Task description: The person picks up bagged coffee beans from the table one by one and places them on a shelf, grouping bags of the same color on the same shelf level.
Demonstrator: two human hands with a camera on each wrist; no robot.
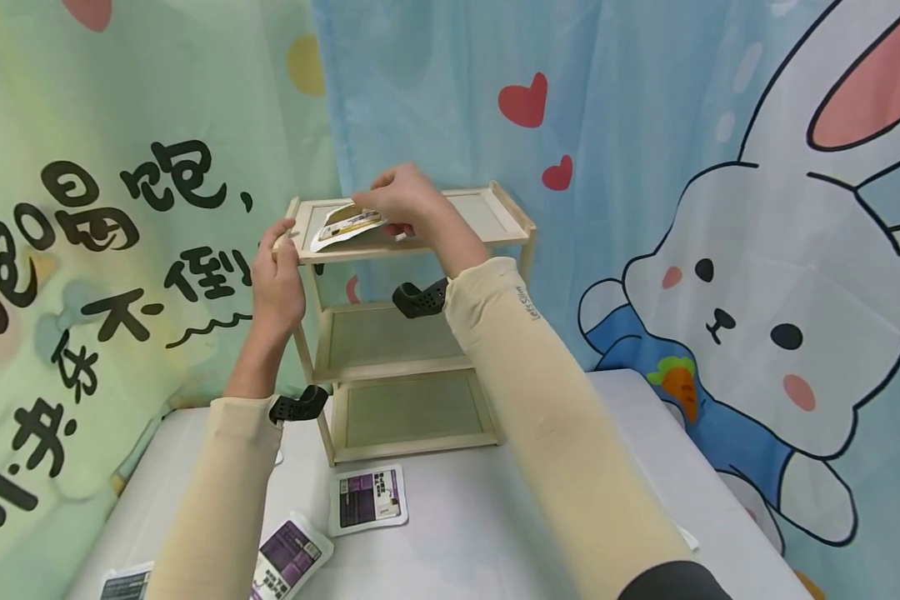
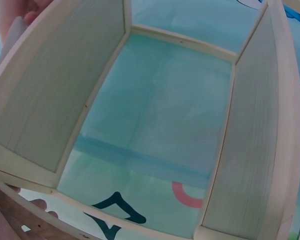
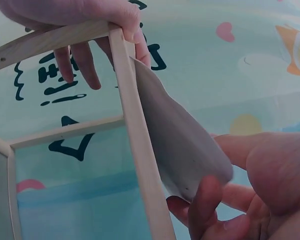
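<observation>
A three-tier wooden shelf rack (image 1: 495,218) stands on a white-covered table. My left hand (image 1: 277,287) grips its top tier at the left front corner; in the left wrist view the rack's frame (image 2: 289,120) fills most of the picture. Over the left part of the top tier, my right hand (image 1: 414,207) pinches one end of a flat white-edged packet (image 1: 339,228) with a yellow and brown label. The right wrist view shows the packet's plain pale back (image 3: 182,142) slanting beside the shelf's edge, its far end close to the left hand (image 3: 75,15).
On the table in front of the rack lie a purple-labelled packet (image 1: 367,498) and a second one (image 1: 292,557) nearer. Another packet (image 1: 126,583) is partly hidden by the left sleeve. A printed curtain (image 1: 435,100) hangs behind the rack.
</observation>
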